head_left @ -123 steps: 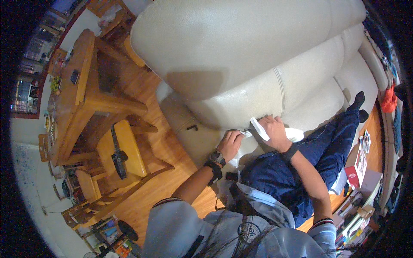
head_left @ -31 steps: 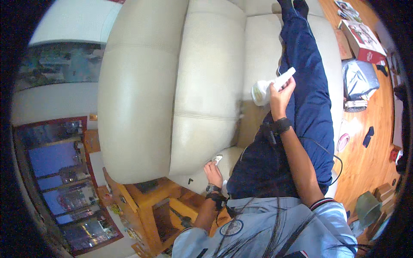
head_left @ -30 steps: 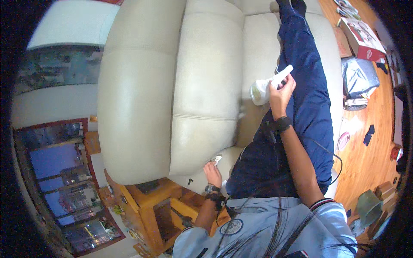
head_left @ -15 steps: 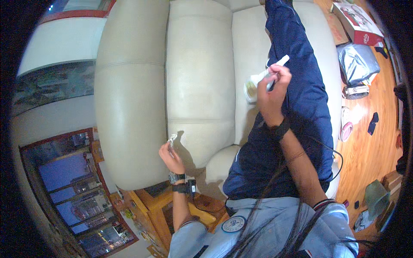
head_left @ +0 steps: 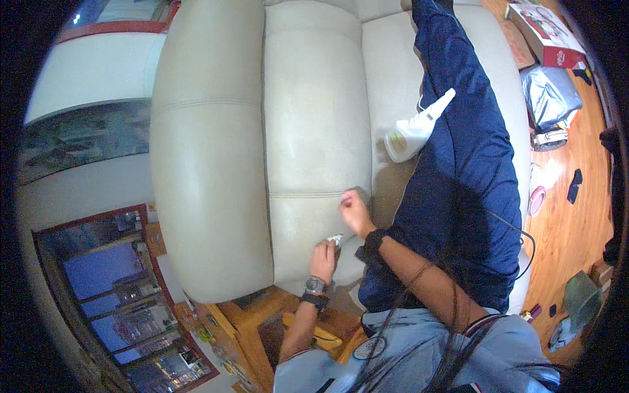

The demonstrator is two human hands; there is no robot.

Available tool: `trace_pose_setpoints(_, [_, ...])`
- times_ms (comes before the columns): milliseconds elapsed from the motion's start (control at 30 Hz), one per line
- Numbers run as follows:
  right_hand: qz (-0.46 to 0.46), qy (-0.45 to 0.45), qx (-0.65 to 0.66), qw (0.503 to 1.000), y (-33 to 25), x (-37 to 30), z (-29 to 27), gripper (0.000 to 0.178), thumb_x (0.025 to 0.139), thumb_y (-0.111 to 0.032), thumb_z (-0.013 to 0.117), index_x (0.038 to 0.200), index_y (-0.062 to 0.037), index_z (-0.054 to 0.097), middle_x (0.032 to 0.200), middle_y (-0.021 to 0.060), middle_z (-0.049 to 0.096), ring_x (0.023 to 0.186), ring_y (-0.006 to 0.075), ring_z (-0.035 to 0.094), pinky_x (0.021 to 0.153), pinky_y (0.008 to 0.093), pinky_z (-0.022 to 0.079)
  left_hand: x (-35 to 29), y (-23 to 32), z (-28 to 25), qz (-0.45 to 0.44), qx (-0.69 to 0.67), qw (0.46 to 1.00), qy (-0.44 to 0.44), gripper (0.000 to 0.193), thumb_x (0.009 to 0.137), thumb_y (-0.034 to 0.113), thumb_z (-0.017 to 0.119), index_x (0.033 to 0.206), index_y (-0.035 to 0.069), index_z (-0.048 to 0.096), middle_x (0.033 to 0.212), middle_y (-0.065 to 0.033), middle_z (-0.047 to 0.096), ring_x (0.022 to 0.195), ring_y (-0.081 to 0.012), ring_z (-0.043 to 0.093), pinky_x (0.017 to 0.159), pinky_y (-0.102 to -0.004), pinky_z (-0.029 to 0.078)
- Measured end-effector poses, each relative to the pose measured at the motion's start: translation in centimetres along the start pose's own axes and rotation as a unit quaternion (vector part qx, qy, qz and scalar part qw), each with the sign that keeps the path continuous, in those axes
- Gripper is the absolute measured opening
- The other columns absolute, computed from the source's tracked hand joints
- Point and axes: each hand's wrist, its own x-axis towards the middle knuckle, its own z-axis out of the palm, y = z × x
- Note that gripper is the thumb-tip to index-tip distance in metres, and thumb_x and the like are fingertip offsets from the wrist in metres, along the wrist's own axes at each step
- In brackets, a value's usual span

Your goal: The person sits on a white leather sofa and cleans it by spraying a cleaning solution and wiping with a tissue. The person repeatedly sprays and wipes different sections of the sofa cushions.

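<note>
My left hand [head_left: 322, 261] is closed on a small crumpled white tissue [head_left: 337, 239], just above the near end of the pale sofa's seat. To its upper right is my right hand [head_left: 356, 213], somewhat blurred, with the fingers curled in and nothing showing in them. A white spray bottle [head_left: 409, 137] with a greenish label lies on its side farther off, its body on the sofa. Its nozzle end points up and right over my dark blue trouser leg [head_left: 458, 124].
The pale leather sofa [head_left: 318, 105] fills the middle. A black cable [head_left: 532, 245] loops beside my right leg. Boxes [head_left: 547, 36], a silver bag [head_left: 550, 95] and footwear lie on the wooden floor [head_left: 563, 216] at right. A wooden stand [head_left: 246, 324] is beside the sofa at lower left.
My right hand has let go of the spray bottle and drawn back toward my left hand. The left hand has moved right and nearer with the tissue.
</note>
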Motion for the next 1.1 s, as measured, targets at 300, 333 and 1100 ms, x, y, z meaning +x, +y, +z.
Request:
trace_pose_setpoints(300, [0.052,0.008,0.044,0.998,2.3,2.4,-2.0,0.016,0.072,-0.016,0.061,0.078,-0.0046,0.052,0.066,0.0038,0.052,0.059,0.014,0.049,0.055,0.0304,0.042,8.0,-5.1,-6.4,-0.143,0.051,0.985,0.076,0.023,0.081,0.004,0.054,0.104,0.004,0.058,0.105,-0.0179,0.054,0.095,-0.032,0.051,0.08,-0.039,0.043])
trace_pose_setpoints(333, [0.075,0.022,0.027,0.997,2.1,2.4,-2.1,0.015,0.072,-0.016,0.061,0.077,-0.0045,0.052,0.066,0.0038,0.052,0.059,0.0141,0.05,0.056,0.0301,0.042,8.3,-5.1,-6.5,-0.132,0.045,0.987,0.083,0.023,0.081,0.003,0.054,0.104,0.003,0.058,0.106,-0.0178,0.054,0.095,-0.0327,0.051,0.081,-0.0395,0.043])
trace_pose_setpoints(1100, [-0.027,-0.057,0.065,0.996,0.8,1.2,-4.1,0.016,0.077,-0.016,0.058,0.064,-0.0062,0.056,0.054,-0.0019,0.05,0.049,0.0103,0.047,0.047,0.0269,0.037,5.2,-3.1,-2.3,-0.083,-0.1,0.981,-0.142,0.018,0.081,0.004,0.046,0.096,-0.001,0.054,0.092,-0.0179,0.053,0.082,-0.0361,0.052,0.074,-0.0424,0.044])
